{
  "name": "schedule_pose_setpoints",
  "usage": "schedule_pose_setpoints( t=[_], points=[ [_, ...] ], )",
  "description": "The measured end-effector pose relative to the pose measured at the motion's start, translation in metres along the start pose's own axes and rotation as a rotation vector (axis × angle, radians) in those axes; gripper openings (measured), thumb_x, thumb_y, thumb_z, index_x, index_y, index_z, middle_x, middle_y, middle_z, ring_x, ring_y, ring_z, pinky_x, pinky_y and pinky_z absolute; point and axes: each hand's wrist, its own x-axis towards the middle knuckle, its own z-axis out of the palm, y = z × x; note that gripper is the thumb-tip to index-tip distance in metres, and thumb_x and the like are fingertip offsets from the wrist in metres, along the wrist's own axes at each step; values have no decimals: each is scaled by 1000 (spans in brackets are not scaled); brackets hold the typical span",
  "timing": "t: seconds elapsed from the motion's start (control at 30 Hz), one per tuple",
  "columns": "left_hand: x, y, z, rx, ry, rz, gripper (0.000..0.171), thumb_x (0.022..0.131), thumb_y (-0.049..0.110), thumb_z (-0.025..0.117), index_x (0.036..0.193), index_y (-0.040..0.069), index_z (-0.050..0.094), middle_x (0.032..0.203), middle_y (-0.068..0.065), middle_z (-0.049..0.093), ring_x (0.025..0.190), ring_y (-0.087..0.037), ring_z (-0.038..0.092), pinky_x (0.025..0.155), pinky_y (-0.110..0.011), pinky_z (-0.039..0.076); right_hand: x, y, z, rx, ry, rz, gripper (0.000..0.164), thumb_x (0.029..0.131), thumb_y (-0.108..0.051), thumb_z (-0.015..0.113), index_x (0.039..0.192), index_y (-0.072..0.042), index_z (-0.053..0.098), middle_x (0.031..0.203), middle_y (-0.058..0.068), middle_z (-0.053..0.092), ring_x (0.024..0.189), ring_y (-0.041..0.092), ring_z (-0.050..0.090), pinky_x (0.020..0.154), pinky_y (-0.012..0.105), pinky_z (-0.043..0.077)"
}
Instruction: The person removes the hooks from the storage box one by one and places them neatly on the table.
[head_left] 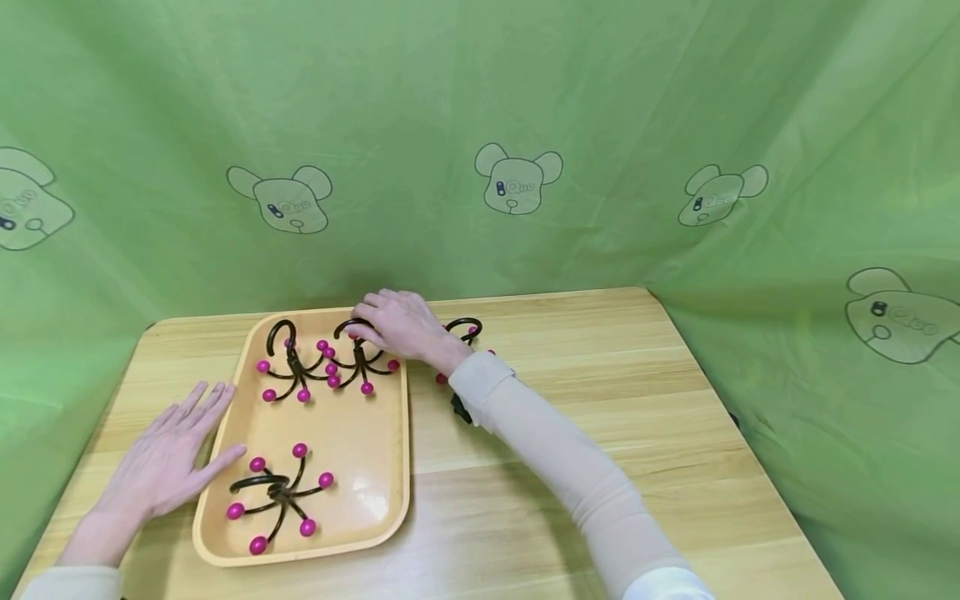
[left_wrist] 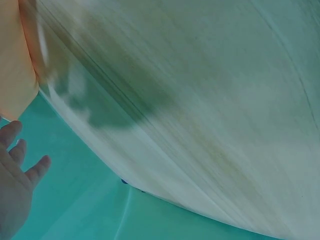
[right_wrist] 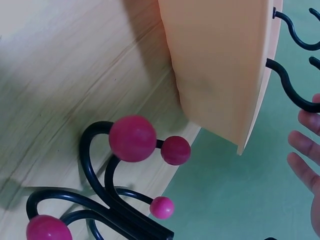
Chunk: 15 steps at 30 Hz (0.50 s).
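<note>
My right hand (head_left: 397, 321) is over the far right corner of a peach tray (head_left: 409, 467), pinching the curved hook of a black multi-arm hanger (head_left: 360, 357) with pink ball tips. In the right wrist view its fingers (right_wrist: 302, 145) meet the black hook's curve (right_wrist: 292, 95) beside the tray wall. A similar hanger (head_left: 296, 367) stands just left of it, their ball tips close together. Another hanger (head_left: 279, 492) lies in the near part of the tray. My left hand (head_left: 168, 462) has straight, spread fingers at the tray's left rim, its thumb over the edge.
A further hanger (right_wrist: 107, 200) rests on the wooden table (head_left: 570, 375), right of the tray, partly behind my right forearm in the head view. By that forearm lies a small black object (head_left: 461, 408). Green curtains (head_left: 405, 167) enclose the table's back and sides.
</note>
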Motion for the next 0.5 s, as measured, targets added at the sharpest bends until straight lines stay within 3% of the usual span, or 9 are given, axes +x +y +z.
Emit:
schedule_pose_setpoints(
  t=[0.17,0.3,0.4,0.5],
  points=[
    [-1,0,-1,-7,-8,-6,88,102,51,60,170,15,17,172,-22,30,167,-36,13,128,-20,-18,0,1,1,7,5,-2,33,107,-47,57,115,-21,75,105,-6,76,88,12,67,73,24,57],
    [-1,1,-1,-9,-13,-10,88,102,51,60,170,15,16,172,-22,30,166,-37,15,138,-48,-1,0,0,0,19,17,-15,31,107,-46,58,112,-20,75,102,-5,77,86,13,67,71,25,57],
    [0,1,-1,-7,-14,-12,89,102,52,59,170,16,16,172,-22,30,166,-39,16,136,-59,12,-1,0,-1,6,19,-18,33,108,-48,55,111,-22,75,101,-6,77,85,12,66,70,24,56],
    [-1,1,-1,-1,-13,-11,89,102,52,59,171,16,15,172,-23,30,165,-41,17,138,-47,-2,-1,0,-1,-18,13,-26,34,109,-49,52,109,-23,74,99,-7,75,83,12,64,68,23,54]
  ],
)
